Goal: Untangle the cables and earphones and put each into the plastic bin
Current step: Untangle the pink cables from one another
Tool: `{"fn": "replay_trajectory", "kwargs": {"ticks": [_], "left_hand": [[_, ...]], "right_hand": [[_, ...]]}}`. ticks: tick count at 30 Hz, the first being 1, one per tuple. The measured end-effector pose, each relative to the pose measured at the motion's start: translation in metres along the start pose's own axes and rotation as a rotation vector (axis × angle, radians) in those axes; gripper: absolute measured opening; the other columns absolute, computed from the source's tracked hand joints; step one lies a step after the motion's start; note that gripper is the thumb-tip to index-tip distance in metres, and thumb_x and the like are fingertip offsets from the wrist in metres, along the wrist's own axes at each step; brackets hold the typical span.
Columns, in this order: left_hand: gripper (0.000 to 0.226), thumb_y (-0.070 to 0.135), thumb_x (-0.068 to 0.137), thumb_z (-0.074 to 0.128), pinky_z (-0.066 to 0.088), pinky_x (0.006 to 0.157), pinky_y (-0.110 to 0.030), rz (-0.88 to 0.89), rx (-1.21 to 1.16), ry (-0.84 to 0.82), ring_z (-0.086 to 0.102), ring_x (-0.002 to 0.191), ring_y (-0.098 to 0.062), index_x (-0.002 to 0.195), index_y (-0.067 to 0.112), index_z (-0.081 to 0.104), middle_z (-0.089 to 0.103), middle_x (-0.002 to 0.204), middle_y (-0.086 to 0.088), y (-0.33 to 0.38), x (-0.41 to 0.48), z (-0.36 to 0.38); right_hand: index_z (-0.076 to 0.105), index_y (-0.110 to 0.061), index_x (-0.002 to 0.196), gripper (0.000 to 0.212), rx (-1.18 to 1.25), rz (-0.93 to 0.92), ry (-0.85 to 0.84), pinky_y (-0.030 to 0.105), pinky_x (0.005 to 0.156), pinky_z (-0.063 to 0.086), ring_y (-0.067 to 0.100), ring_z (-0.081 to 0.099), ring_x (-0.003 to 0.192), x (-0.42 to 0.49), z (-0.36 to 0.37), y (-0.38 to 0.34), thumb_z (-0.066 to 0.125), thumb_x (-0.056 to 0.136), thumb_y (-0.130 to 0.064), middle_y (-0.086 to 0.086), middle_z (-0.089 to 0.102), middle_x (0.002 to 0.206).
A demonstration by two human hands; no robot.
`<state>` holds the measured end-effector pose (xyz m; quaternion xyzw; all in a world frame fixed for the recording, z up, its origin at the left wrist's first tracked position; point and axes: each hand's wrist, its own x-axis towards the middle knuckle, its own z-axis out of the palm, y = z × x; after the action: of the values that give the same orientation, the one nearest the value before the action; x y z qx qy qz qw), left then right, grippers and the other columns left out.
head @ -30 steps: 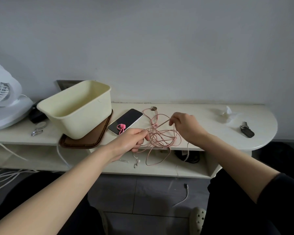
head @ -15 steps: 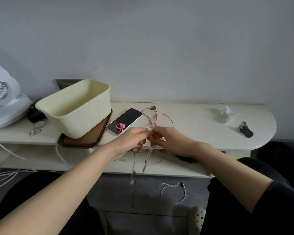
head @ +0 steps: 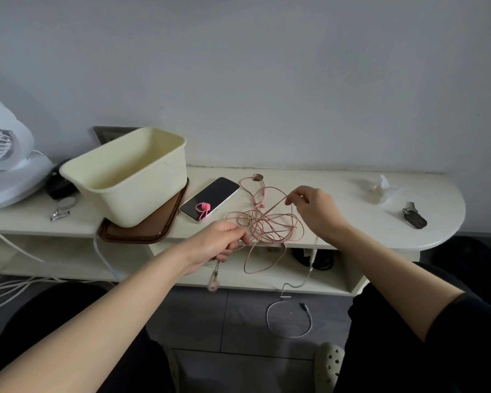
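The thin pink cord tangle (head: 267, 225) lies at the front edge of the cream shelf (head: 380, 222), between the two hands. The left hand (head: 221, 242) grips strands at its left side, fingers curled round them, and one pink end (head: 213, 283) dangles below. The right hand (head: 315, 208) pinches one taut strand that slants from upper right down into the knot. The cream rectangular plastic bin (head: 131, 177) stands further left, nearer the left hand; no cord shows inside it. Counted: one pink tangle, one thin white cable (head: 313, 253) hanging floorward by the right wrist, one bin; how many cords form the tangle cannot be told
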<state>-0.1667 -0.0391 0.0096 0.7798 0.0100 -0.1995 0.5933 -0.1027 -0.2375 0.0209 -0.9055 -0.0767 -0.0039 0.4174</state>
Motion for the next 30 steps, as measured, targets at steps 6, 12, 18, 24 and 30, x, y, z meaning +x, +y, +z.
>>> {"fn": "replay_trajectory", "kwargs": {"ticks": [6,12,18,24,30], "left_hand": [[0.025,0.018,0.1,0.04,0.026,0.042,-0.016,0.059,-0.406,0.023,0.026,0.049,-0.008,0.093,0.006,0.061,0.031,0.058,0.004,0.007,0.0,-0.01],[0.025,0.016,0.099,0.04,0.056,0.07,-0.028,0.17,-0.755,0.126,0.034,0.049,-0.008,0.097,0.007,0.063,0.035,0.054,0.005,0.032,0.01,-0.005],[0.023,0.017,0.099,0.043,0.056,0.08,-0.047,0.224,-0.879,0.201,0.057,0.058,-0.009,0.098,0.009,0.064,0.055,0.061,0.002,0.035,0.013,-0.007],[0.024,0.02,0.099,0.041,0.051,0.084,-0.053,0.216,-0.798,0.187,0.068,0.092,-0.017,0.098,0.012,0.063,0.072,0.088,-0.001,0.033,0.013,-0.008],[0.023,0.018,0.1,0.041,0.041,0.069,-0.034,0.224,-0.44,0.227,0.067,0.095,-0.014,0.095,0.012,0.063,0.069,0.097,-0.003,0.029,0.011,-0.005]], "right_hand": [[0.061,-0.017,0.088,0.011,-0.13,0.042,-0.071,0.022,0.052,0.034,0.013,0.05,0.06,-0.001,0.002,0.017,0.056,0.092,-0.025,0.002,0.063,0.076],[0.067,-0.017,0.091,0.018,-0.2,-0.052,-0.182,0.026,0.06,0.038,0.017,0.052,0.071,-0.016,0.026,0.002,0.056,0.091,-0.031,-0.002,0.06,0.08],[0.065,-0.019,0.092,0.018,-0.283,-0.262,-0.172,0.029,0.064,0.04,0.016,0.05,0.071,-0.034,0.032,-0.015,0.052,0.093,-0.031,-0.004,0.064,0.08],[0.066,-0.018,0.095,0.019,-0.308,-0.429,-0.173,0.031,0.069,0.045,0.019,0.054,0.073,-0.043,0.029,-0.023,0.05,0.095,-0.028,-0.002,0.066,0.085],[0.068,-0.02,0.094,0.023,-0.358,-0.477,-0.252,0.037,0.076,0.047,0.021,0.059,0.082,-0.044,0.026,-0.026,0.047,0.096,-0.03,-0.003,0.067,0.089]]}}
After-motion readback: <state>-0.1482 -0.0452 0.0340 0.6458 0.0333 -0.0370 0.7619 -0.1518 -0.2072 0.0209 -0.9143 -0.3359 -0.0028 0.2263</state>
